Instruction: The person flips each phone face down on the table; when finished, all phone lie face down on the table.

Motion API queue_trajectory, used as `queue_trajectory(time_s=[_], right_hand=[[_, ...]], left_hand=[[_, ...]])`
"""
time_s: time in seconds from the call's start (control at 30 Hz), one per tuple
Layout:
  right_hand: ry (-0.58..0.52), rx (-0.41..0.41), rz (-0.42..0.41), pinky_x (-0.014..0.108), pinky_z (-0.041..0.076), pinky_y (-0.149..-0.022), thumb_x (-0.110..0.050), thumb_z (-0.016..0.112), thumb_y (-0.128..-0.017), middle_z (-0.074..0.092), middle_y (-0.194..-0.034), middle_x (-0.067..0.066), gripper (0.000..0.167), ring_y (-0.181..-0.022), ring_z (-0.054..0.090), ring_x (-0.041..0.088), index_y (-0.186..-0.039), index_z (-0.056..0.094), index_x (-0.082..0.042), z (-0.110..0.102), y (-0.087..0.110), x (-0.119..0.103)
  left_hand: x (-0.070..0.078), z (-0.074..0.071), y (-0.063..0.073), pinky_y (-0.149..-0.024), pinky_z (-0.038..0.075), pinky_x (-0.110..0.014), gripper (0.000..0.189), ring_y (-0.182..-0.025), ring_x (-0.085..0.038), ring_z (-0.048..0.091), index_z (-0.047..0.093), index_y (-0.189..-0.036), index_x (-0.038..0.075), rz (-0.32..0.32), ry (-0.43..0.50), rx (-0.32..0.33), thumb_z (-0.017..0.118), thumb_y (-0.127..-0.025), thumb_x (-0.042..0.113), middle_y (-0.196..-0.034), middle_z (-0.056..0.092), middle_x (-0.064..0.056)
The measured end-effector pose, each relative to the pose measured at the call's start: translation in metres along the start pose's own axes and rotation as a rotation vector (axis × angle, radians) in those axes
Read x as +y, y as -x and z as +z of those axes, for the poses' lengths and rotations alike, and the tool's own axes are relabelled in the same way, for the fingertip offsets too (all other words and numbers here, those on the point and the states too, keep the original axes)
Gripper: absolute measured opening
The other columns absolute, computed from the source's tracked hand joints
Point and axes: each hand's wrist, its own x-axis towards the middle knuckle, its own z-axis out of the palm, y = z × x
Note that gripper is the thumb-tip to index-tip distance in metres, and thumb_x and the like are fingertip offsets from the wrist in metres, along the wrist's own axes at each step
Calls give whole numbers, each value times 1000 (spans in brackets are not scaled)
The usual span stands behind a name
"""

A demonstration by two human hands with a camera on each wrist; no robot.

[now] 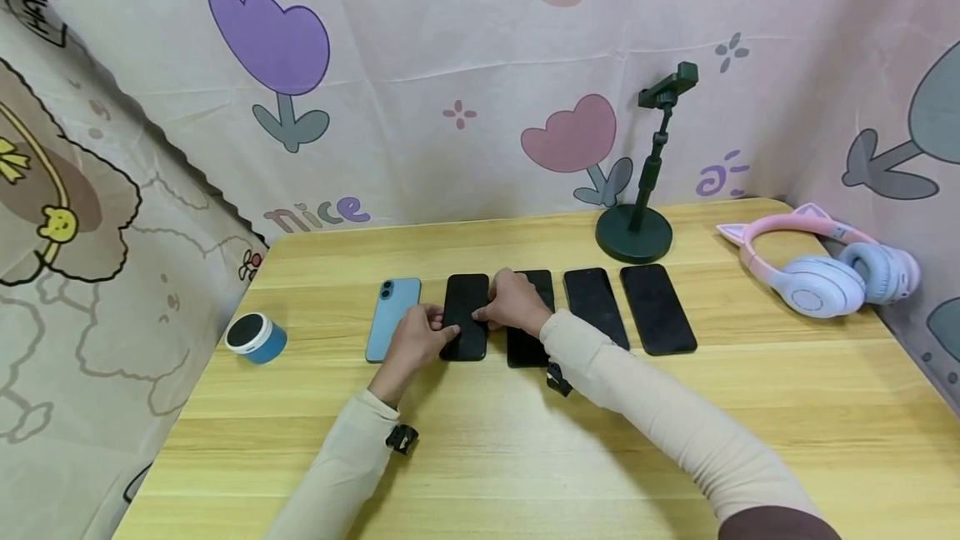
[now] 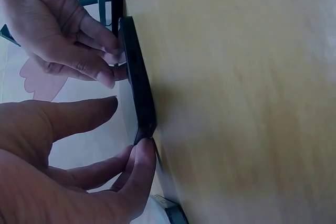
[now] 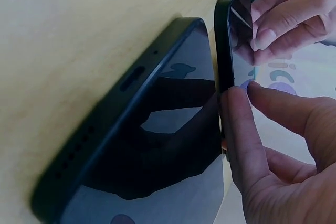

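A black phone (image 1: 467,340) lies screen up between my two hands. My left hand (image 1: 415,338) holds its left long edge, with fingertips (image 2: 144,153) low on the side and the thumb over the screen. From the other side my right hand (image 1: 516,300) grips the right long edge, its thumb near the glass. In the right wrist view my index finger (image 3: 244,129) lies along that phone's side. Under my right wrist is a second black phone (image 1: 528,348), partly covered. Left of my left hand rests a light blue phone (image 1: 395,307), back up, its camera lenses showing.
Two more black phones (image 1: 596,302) (image 1: 658,309) lie to the right in the same row. Behind them stands a dark green phone stand (image 1: 634,233). Pink and blue cat-ear headphones (image 1: 817,286) sit at far right. A blue jar (image 1: 257,338) with a white-rimmed lid is at left.
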Motion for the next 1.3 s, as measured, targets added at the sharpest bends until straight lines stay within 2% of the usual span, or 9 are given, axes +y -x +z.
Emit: queue_trajectory(time_s=[0.27, 0.47, 0.6, 0.67, 0.77, 0.93, 1.03, 1.2, 1.3], right_hand=[[-4, -5, 12, 31, 59, -65, -14, 84, -85, 70, -66, 9, 20, -61, 72, 17, -80, 70, -1, 0, -2, 1], [-30, -17, 11, 25, 54, -56, -13, 83, -87, 70, -65, 10, 22, -62, 72, 17, -73, 70, 0, 0, -2, 1], [-46, -23, 4, 22, 39, -46, -15, 82, -87, 70, -62, 12, 35, -62, 72, 18, -61, 62, -4, 0, -2, 2], [-54, -23, -3, 22, 38, -46, -15, 82, -87, 70, -62, 13, 38, -63, 73, 18, -58, 59, -5, 1, -2, 3], [-74, -28, -10, 22, 44, -49, -15, 82, -87, 71, -64, 13, 36, -64, 73, 19, -60, 62, -3, 2, 0, 3], [-104, -49, -15, 29, 58, -66, -17, 81, -88, 73, -70, 11, 24, -68, 74, 19, -76, 72, 2, 3, 2, 1], [-116, -51, -28, 32, 59, -71, -19, 81, -89, 74, -73, 9, 21, -69, 74, 18, -82, 75, 0, 5, 3, 1], [-138, -55, -52, 32, 60, -70, -21, 81, -89, 75, -75, 9, 21, -69, 74, 18, -84, 77, -1, 10, 3, 3], [-166, -55, -48, 34, 60, -72, -22, 81, -89, 75, -81, 10, 22, -70, 74, 18, -91, 77, -1, 12, 2, 3]], left_hand=[[-1, 1, 0, -88, 53, -41, 43, -103, -28, 61, 61, -130, -7, -2, 25, 22, 75, -92, 9, -116, 64, -18], [-4, -3, -1, -89, 53, -40, 39, -105, -30, 62, 60, -128, -9, -9, 121, 4, 72, -93, 5, -117, 63, -20], [-8, -6, -1, -93, 52, -42, 38, -108, -33, 63, 60, -129, -10, 3, 172, -16, 70, -94, 3, -119, 63, -23], [-9, -8, 0, -95, 51, -44, 38, -110, -34, 63, 59, -129, -10, 7, 192, -24, 69, -95, 3, -120, 63, -23], [-11, -11, 0, -97, 51, -45, 37, -112, -36, 63, 59, -130, -10, 14, 219, -34, 67, -96, 4, -122, 62, -25], [-14, -17, 1, -102, 48, -45, 39, -119, -35, 60, 58, -133, -8, 7, 268, -42, 67, -98, 7, -126, 62, -24], [-17, -21, 1, -102, 47, -44, 39, -119, -34, 59, 58, -133, -8, 16, 277, -40, 67, -98, 8, -126, 62, -23], [-20, -26, 2, -98, 49, -40, 38, -118, -31, 59, 60, -134, -6, 14, 284, -35, 66, -99, 9, -125, 63, -21], [-20, -29, 4, -96, 49, -36, 38, -117, -30, 58, 60, -134, -5, 5, 301, -34, 66, -99, 10, -125, 63, -20]])
